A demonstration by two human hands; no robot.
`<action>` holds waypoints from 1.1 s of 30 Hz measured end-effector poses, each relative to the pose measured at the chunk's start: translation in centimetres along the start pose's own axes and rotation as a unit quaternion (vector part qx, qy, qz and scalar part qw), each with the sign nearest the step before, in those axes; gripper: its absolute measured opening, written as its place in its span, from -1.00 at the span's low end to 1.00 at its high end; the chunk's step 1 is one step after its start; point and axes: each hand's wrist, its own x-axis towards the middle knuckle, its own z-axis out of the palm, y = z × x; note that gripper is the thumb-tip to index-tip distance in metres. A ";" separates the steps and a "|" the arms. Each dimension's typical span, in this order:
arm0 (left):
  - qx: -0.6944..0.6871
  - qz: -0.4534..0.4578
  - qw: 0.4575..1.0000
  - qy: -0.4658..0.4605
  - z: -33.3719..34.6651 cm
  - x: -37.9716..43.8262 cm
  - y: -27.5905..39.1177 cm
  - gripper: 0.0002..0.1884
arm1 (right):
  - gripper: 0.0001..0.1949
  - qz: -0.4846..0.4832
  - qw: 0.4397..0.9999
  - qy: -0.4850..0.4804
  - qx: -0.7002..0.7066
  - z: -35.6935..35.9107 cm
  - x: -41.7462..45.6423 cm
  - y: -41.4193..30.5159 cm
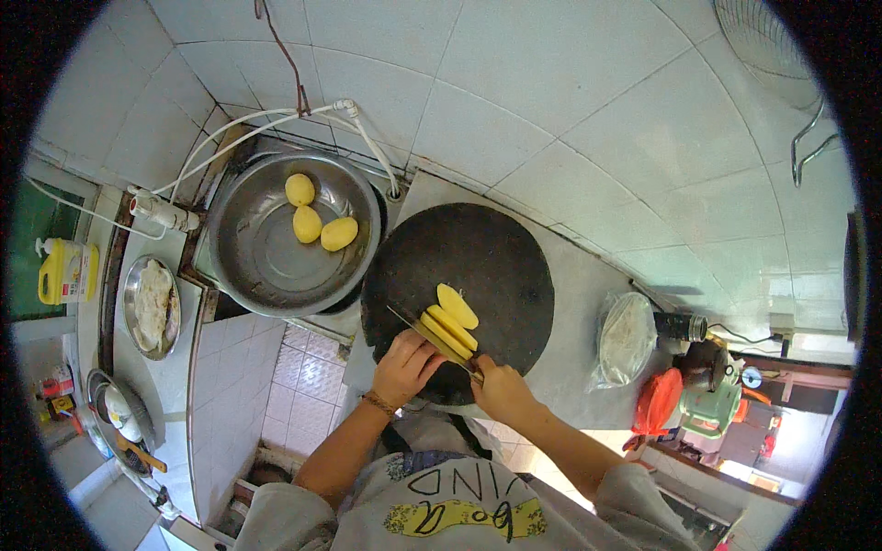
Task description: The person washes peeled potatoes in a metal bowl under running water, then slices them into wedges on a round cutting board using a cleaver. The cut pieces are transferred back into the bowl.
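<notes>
A kitchen knife [441,346] is in my right hand [508,391], its blade slanting up to the left over a round dark chopping board [468,251]. Bent fingers of my left hand [405,366] rest close against the blade's left side. What lies under those fingers is hidden. Along the blade's right side are yellow slices [451,328], apparently peeled potato, standing close together. One flat slice [457,306] lies just beyond them on the board.
Left of the board, a large metal basin [238,241] holds three peeled potatoes [307,224]. A metal plate [129,303] with pale food stands farther left. At right are a plastic-covered bowl [626,339], a dark cylindrical container [679,326] and a red plastic bag [658,401]. A tiled wall [503,103] rises behind.
</notes>
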 end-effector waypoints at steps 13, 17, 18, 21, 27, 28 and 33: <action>-0.015 -0.002 1.000 0.023 0.0 0.3 -0.2 -0.75 | -0.73 -0.034 0.999 0.001 0.025 -5.8 -2.5 -2.3; 0.004 0.005 0.999 0.031 -0.2 0.4 0.0 -0.75 | -0.74 -0.017 1.000 0.000 0.000 -5.7 -4.1 -2.5; 0.008 0.009 0.999 0.030 -0.2 0.5 0.0 -0.75 | -0.73 -0.014 1.000 -0.001 -0.007 -5.6 -4.4 -2.4; 0.004 -0.006 1.000 0.014 -0.1 0.3 -0.1 -0.74 | -0.73 -0.011 1.000 0.001 -0.012 -4.9 -4.4 -1.7; -0.008 -0.021 1.000 0.011 0.1 0.2 -0.3 -0.73 | -0.73 -0.018 1.000 -0.012 -0.017 -4.9 -3.9 -1.6; -0.004 -0.021 1.000 0.012 0.1 0.2 -0.3 -0.73 | -0.73 -0.012 0.999 -0.020 -0.022 -4.9 -3.8 -1.6; 0.004 -0.027 1.000 0.004 -0.1 0.1 -0.3 -0.73 | -0.76 0.002 0.999 -0.023 -0.033 -4.0 -3.1 -1.7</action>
